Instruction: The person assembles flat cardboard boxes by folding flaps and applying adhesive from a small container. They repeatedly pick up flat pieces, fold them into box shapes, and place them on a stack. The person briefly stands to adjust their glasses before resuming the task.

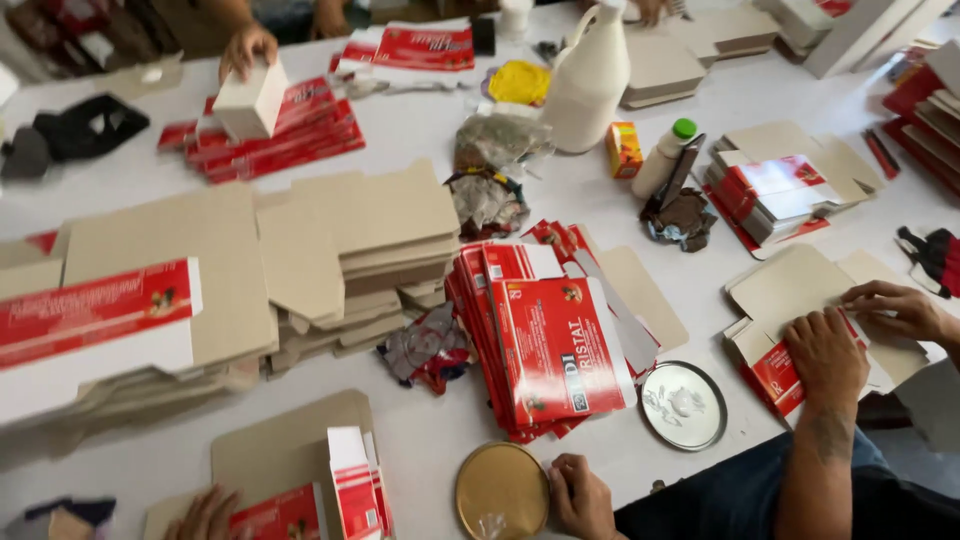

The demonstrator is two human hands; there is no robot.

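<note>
Gold lid point(500, 490): round, lying flat at the near table point(420, 130) edge, just left of the right hand.
Right hand point(580, 497): fingers curled against the lid's rim; I cannot tell whether the grip has closed on it.
Left hand point(203, 515): grip loose, fingers spread flat on a red-and-white carton point(285, 512) on brown card at the bottom-left edge.
Open room: a bare white strip between the lid and the red carton stack point(550, 345).
Nearby: a silver lid point(683, 404) right of the stack and brown card piles point(380, 230) to the left.
Others: a co-worker's hands point(825, 350) press a carton at the right edge.
Surface: white, crowded; a white jug point(590, 75) stands far back.
</note>
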